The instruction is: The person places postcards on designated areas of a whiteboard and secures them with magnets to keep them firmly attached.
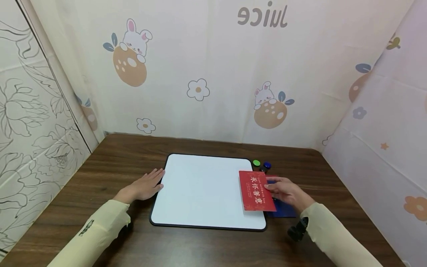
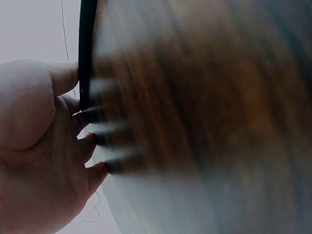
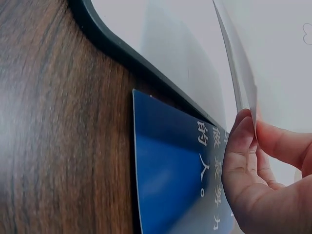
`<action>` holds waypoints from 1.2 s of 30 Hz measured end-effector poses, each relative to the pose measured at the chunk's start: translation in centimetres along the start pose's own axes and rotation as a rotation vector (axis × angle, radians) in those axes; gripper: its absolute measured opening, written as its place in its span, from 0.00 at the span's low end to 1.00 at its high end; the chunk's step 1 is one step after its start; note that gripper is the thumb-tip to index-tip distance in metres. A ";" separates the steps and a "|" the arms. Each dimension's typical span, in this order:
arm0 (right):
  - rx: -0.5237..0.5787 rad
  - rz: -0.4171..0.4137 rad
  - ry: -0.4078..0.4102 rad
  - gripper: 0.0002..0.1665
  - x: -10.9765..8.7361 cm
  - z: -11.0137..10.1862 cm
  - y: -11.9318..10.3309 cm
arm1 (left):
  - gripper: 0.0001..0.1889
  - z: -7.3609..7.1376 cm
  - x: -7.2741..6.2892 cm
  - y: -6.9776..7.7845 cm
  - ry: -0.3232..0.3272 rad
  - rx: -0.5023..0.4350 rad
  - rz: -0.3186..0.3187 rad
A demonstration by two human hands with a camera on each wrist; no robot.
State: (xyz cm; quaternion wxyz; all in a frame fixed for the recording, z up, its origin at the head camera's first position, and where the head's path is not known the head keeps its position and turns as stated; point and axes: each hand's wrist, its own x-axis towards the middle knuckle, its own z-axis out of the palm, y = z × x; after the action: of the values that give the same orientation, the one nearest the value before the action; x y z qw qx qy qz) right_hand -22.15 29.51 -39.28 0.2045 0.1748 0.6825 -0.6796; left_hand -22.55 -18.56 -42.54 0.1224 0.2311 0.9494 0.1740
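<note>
A whiteboard (image 1: 203,193) with a black frame lies flat on the table. At its left edge rests my left hand (image 1: 145,185), fingers fairly straight; the left wrist view has the fingertips and thumb touching the dark frame (image 2: 87,53). My right hand (image 1: 287,191) pinches a red card (image 1: 257,191) with white Chinese characters by its right edge, holding it over the board's right side. In the right wrist view the card (image 3: 239,63) appears nearly edge-on between thumb and fingers. Under the right hand, a blue card (image 1: 285,210) with white characters (image 3: 170,161) lies beside the board.
Close to the board's upper right corner sit a green round magnet-like disc (image 1: 256,163), a blue one (image 1: 267,165) and a dark one (image 1: 263,170). Part of another red card shows behind the right fingers. Patterned curtains (image 1: 200,55) stand behind the brown wooden table (image 1: 200,244).
</note>
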 end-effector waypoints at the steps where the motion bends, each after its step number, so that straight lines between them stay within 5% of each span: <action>1: -0.003 0.000 -0.002 0.35 0.0 0.1 0.0 | 0.30 0.0 0.0 0.0 -0.001 -0.002 0.000; 36: -0.123 -0.015 0.047 0.33 1.2 3.0 0.1 | 0.30 0.2 -0.2 0.1 0.007 -0.035 0.017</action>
State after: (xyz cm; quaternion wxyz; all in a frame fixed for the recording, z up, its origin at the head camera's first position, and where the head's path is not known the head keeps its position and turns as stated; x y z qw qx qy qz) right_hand -22.95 26.45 -39.98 0.1939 0.1727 0.7288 -0.6335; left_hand -22.29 -18.55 -42.69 0.1217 0.2364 0.9446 0.1925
